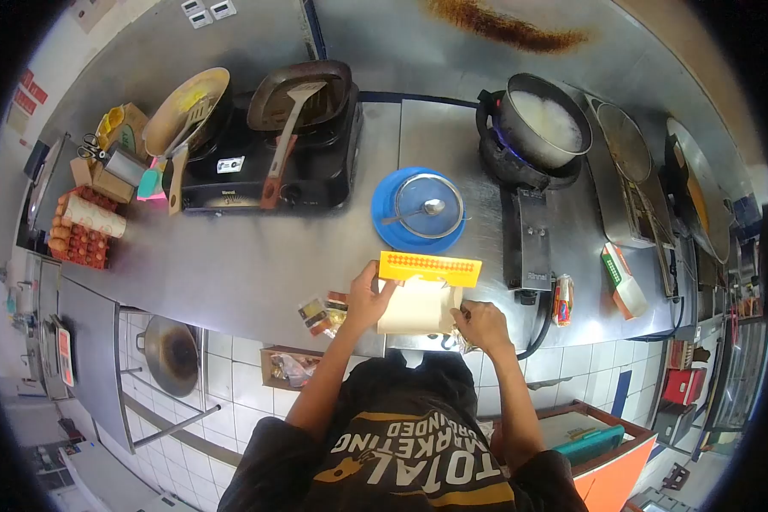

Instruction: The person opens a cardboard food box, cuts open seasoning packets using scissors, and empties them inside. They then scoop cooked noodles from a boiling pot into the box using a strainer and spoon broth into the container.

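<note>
Near the counter's front edge, a yellow carton (429,268) with a red diamond pattern is between my hands. A pale cream panel or sheet (418,309) spreads below its yellow strip; whether it is the box's inside or its contents I cannot tell. My left hand (370,299) is closed on the left side, thumb at the edge. My right hand (484,327) pinches the lower right side, where something shiny shows under the fingers. Just beyond is a blue plate (386,230) with a round strainer (410,224) and a spoon (433,206) on it.
Small packets (320,316) lie left of my left hand. A pot of white, foamy liquid (542,119) stands over a blue flame. A black stove (316,183) holds two pans. Eggs in trays (81,235) are far left. An opened carton (625,282) and a packet (563,300) lie right.
</note>
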### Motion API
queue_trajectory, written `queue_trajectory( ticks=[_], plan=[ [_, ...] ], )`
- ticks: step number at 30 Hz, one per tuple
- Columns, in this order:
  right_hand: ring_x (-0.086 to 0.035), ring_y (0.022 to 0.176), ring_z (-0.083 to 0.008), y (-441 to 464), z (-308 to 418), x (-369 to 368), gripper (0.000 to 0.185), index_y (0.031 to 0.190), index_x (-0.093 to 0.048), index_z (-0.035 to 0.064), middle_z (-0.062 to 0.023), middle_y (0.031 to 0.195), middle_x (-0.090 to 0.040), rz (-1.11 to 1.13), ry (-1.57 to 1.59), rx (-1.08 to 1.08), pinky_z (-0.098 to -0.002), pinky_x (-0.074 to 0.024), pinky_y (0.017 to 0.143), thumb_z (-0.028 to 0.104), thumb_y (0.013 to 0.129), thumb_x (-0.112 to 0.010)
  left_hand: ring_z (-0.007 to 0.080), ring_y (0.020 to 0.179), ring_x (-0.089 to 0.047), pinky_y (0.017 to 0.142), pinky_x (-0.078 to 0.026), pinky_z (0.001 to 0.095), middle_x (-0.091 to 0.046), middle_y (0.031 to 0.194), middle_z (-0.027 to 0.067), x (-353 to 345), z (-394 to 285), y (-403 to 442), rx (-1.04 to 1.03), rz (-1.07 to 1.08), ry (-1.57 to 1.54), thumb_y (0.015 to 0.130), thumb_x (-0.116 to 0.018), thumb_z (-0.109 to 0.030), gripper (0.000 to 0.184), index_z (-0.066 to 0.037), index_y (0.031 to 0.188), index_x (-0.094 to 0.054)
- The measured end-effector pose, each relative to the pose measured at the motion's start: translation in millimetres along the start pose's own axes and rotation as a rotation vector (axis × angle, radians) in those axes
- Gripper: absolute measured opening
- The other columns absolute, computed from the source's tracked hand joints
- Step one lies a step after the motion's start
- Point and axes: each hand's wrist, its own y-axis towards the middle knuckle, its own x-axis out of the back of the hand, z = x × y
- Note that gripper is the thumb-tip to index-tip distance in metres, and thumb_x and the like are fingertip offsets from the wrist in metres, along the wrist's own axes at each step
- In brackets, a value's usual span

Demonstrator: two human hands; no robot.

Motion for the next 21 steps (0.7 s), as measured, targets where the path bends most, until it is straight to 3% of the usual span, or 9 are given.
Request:
queue_trajectory(
  ticks=[2,5,6,9,11,13,15,17,21],
  plan=[
    [-0.07,0.071,-0.0363,4,-3,-4,0.045,0.106,-0.069,0.0048,-0.0203,0.086,-0.072,-0.038,-0.038,0.092,-0.0447,-0.0557,0.069,0.046,0.088,-0.064,0.0159,0.103,-0.064,0.092,-0.049,0.0301,-0.067,0.112,0.0075,-2,11,-1,0.261,0.088,-0.589,0.1,-0.056,-0.013,0.026,0.0,0.122,-0.055],
    [-0.07,0.07,-0.0319,-2,13,0,0.041,0.107,-0.068,0.0034,-0.017,0.088,-0.072,-0.209,0.174,0.125,-0.041,-0.0559,0.066,0.042,0.091,-0.064,0.011,0.093,-0.062,0.084,-0.049,0.0263,-0.065,0.101,0.0062,9,-25,-3,0.313,-0.042,-0.77,0.101,-0.048,-0.009,0.017,0.002,0.112,-0.056],
    [-0.07,0.07,-0.0319,-9,22,6,0.041,0.107,-0.068,0.0034,-0.017,0.088,-0.072,-0.204,0.174,0.123,-0.041,-0.0559,0.066,0.042,0.091,-0.064,0.011,0.093,-0.062,0.084,-0.049,0.0263,-0.065,0.101,0.0062,12,-40,-7,0.318,-0.043,-0.769,0.101,-0.048,-0.009,0.017,0.002,0.112,-0.056],
    [-0.069,0.065,-0.0226,-19,32,19,0.035,0.109,-0.067,0.0006,-0.0116,0.083,-0.071,-0.346,0.706,0.087,-0.0326,-0.0532,0.059,0.033,0.096,-0.062,0.0118,0.094,-0.062,0.085,-0.048,0.0254,-0.065,0.106,0.008,21,-68,-21,0.324,-0.073,-0.846,0.1,-0.046,-0.01,0.022,0.001,0.116,-0.057],
    [-0.064,0.064,-0.0133,-32,15,11,0.03,0.111,-0.065,-0.0011,-0.0048,0.079,-0.067,-0.015,0.924,0.095,-0.0263,-0.049,0.056,0.025,0.1,-0.057,0.0123,0.097,-0.062,0.088,-0.048,0.026,-0.065,0.111,0.0091,29,-75,-42,0.139,-0.019,-0.526,0.101,-0.044,-0.012,0.027,0.002,0.121,-0.057],
    [-0.056,0.062,-0.0071,-61,22,11,0.03,0.1,-0.069,-0.0023,-0.0005,0.072,-0.061,-0.054,0.859,0.052,-0.0238,-0.0445,0.054,0.024,0.102,-0.053,0.0105,0.093,-0.062,0.085,-0.049,0.0252,-0.066,0.106,0.0071,37,-101,-70,0.163,-0.043,-0.539,0.102,-0.044,-0.014,0.03,0.002,0.123,-0.057],
    [-0.055,0.071,-0.0048,-96,31,26,0.029,0.098,-0.07,-0.0019,-0.0002,0.078,-0.066,0.157,1.014,-0.234,-0.0235,-0.0448,0.06,0.022,0.102,-0.054,0.0087,0.089,-0.063,0.082,-0.049,0.0243,-0.068,0.102,0.0053,53,-125,-91,0.37,0.066,-0.601,0.102,-0.046,-0.016,0.029,0.002,0.121,-0.059],
    [-0.055,0.067,-0.0042,-119,36,20,0.027,0.096,-0.071,-0.0018,-0.001,0.082,-0.068,0.04,1.17,-0.074,-0.0222,-0.0435,0.057,0.019,0.102,-0.055,0.0071,0.085,-0.063,0.08,-0.05,0.0234,-0.068,0.098,0.0039,69,-157,-99,0.477,0.07,-0.633,0.103,-0.047,-0.017,0.029,0.002,0.119,-0.062],
    [-0.055,0.063,-0.0039,-134,60,31,0.025,0.093,-0.071,-0.001,-0.0013,0.083,-0.069,-0.096,1.287,-0.059,-0.0209,-0.0422,0.054,0.017,0.102,-0.057,0.0084,0.085,-0.065,0.081,-0.052,0.0252,-0.069,0.1,0.0046,81,-196,-97,0.556,0.003,-0.714,0.103,-0.05,-0.018,0.028,0.003,0.114,-0.065]
  ],
)
